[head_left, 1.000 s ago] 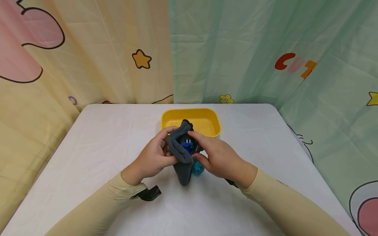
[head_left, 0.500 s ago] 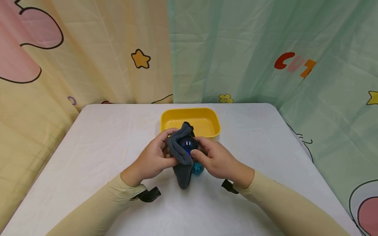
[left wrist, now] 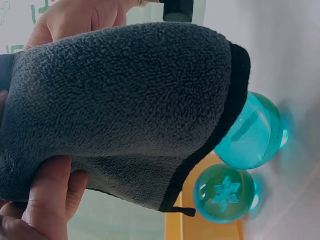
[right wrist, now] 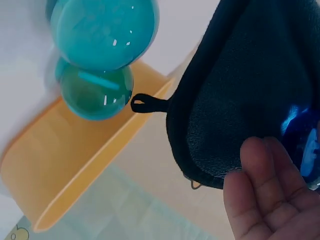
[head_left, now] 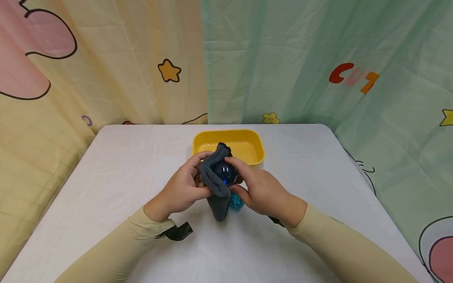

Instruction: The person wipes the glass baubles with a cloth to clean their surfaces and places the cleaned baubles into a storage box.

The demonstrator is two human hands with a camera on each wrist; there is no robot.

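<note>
A dark blue glossy ball (head_left: 225, 172) sits against a folded grey towel (head_left: 214, 177) with black edging. My left hand (head_left: 182, 188) grips the towel from the left, its thumb in front. At the ball's right side, my right hand (head_left: 267, 190) holds it between thumb and fingers. In the right wrist view, the fingers (right wrist: 257, 175) lie close to the towel, and only part of the blue ball (right wrist: 307, 150) shows. Below the hands, a turquoise ball (head_left: 236, 201) is partly hidden. The left wrist view shows a larger turquoise ball (left wrist: 252, 132) beside a snowflake-patterned one (left wrist: 224, 194).
A yellow rectangular bin (head_left: 260, 147) stands behind the hands on the white-covered table (head_left: 148, 149). Patterned curtains (head_left: 283, 59) enclose the table's back and sides. A black cloth loop (right wrist: 149, 103) sticks out from the towel's edge.
My right fingers shift down the ball, then return to its upper edge. The ball's blue band shows less than a second ago. Towel and ball dip slightly and rise again.
</note>
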